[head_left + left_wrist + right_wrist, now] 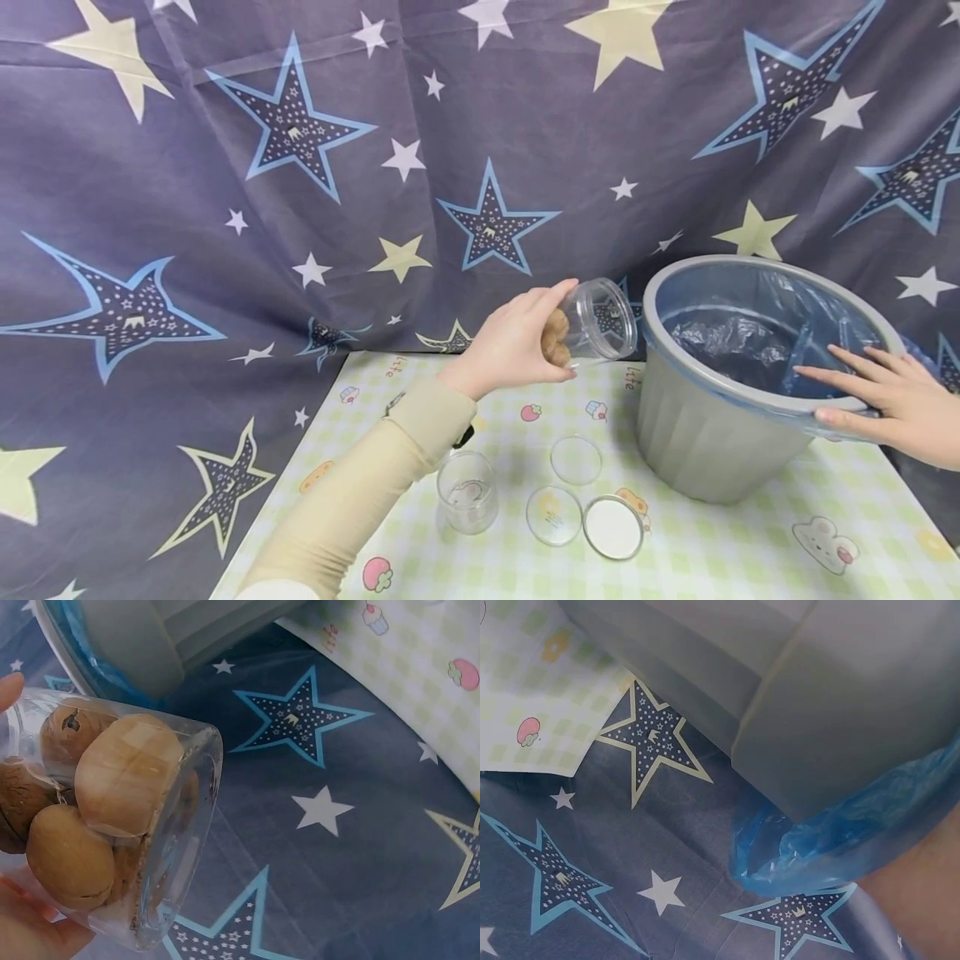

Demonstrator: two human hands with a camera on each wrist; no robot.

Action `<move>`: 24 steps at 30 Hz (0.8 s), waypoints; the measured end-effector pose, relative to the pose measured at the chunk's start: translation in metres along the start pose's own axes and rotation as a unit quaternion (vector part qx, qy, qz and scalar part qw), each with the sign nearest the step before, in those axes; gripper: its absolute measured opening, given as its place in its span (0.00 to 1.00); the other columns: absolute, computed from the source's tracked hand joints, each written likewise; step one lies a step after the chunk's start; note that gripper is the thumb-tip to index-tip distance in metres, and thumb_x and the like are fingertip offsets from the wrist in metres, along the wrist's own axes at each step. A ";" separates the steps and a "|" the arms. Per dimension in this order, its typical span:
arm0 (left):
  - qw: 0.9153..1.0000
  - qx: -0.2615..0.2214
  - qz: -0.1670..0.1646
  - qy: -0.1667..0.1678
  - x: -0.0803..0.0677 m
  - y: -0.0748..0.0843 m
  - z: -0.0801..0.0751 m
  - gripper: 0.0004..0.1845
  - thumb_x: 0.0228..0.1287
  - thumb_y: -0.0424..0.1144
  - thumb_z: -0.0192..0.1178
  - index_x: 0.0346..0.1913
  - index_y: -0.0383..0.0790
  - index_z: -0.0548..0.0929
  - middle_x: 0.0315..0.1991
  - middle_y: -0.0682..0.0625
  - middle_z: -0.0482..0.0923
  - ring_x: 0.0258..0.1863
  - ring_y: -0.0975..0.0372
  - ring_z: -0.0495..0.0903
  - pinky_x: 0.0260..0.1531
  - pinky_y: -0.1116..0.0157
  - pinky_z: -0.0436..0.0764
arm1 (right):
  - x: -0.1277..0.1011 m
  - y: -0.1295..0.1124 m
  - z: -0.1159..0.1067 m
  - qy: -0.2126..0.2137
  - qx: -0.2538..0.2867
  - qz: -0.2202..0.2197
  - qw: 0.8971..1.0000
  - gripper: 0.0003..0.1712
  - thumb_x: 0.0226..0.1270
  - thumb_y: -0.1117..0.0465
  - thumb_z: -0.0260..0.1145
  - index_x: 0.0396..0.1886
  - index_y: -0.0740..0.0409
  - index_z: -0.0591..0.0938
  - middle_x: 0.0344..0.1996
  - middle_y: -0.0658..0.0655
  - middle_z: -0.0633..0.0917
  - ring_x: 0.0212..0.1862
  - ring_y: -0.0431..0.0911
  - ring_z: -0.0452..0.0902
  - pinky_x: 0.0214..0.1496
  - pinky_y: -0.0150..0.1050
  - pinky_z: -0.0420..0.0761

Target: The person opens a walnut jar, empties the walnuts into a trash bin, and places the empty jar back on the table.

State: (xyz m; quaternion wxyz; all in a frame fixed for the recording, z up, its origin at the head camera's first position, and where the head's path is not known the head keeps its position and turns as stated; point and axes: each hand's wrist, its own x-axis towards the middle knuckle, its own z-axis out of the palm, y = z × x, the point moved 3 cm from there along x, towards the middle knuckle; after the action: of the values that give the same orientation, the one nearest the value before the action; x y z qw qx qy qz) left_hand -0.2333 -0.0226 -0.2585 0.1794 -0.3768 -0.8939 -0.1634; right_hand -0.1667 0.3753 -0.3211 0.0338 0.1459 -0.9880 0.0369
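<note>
My left hand (pixel 510 337) grips a clear plastic jar (pixel 606 321) tipped on its side, its mouth turned toward the trash bin (pixel 697 433). Several walnuts (pixel 127 776) lie at the jar's bottom end, close up in the left wrist view. The grey bin stands on the table, tilted a little, and a blue plastic bag (pixel 821 337) lines it and folds over its rim. Across the bin's right rim rests my right hand (pixel 892 396), fingers straight and spread over the opening. In the right wrist view only part of that hand (pixel 922 892) shows beside the bag.
A clear jar (pixel 468 493) stands upright near my left forearm. Two clear round lids (pixel 576 460) and a white disc with a metallic rim (pixel 613 527) lie on the checked tablecloth (pixel 720 558). A star-patterned curtain (pixel 360 208) hangs behind the table.
</note>
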 end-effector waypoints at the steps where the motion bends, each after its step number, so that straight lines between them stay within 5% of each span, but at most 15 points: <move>1: 1.000 0.009 0.003 -0.008 0.004 0.001 0.000 0.56 0.37 0.53 0.75 0.72 0.46 0.58 0.54 0.50 0.74 0.53 0.59 0.75 0.52 0.63 0.76 | -0.001 -0.001 0.000 -0.001 0.000 0.003 1.000 0.42 0.65 0.41 0.57 0.72 0.59 0.59 0.66 0.81 0.55 0.66 0.80 0.38 0.66 0.69 0.22; 13: 0.982 0.168 0.068 -0.057 0.048 0.023 0.004 0.54 0.43 0.56 0.71 0.74 0.51 0.54 0.53 0.48 0.71 0.50 0.57 0.74 0.51 0.60 0.75 | 0.000 -0.002 0.001 0.001 0.019 0.006 1.000 0.47 0.66 0.42 0.57 0.76 0.52 0.47 0.68 0.81 0.50 0.65 0.81 0.37 0.63 0.72 0.21; 24: 0.974 0.209 0.066 -0.056 0.073 0.033 0.012 0.54 0.43 0.58 0.70 0.74 0.54 0.53 0.56 0.47 0.71 0.54 0.56 0.73 0.54 0.58 0.73 | -0.001 0.001 0.001 0.022 0.032 -0.009 0.999 0.48 0.65 0.44 0.60 0.76 0.49 0.46 0.68 0.80 0.51 0.67 0.79 0.34 0.62 0.70 0.17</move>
State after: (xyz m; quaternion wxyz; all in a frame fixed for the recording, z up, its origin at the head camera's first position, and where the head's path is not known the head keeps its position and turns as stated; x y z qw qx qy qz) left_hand -0.2588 0.0493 -0.2314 0.2142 -0.3972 -0.8903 0.0611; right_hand -0.1656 0.3766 -0.3219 0.0510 0.1548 -0.9841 0.0712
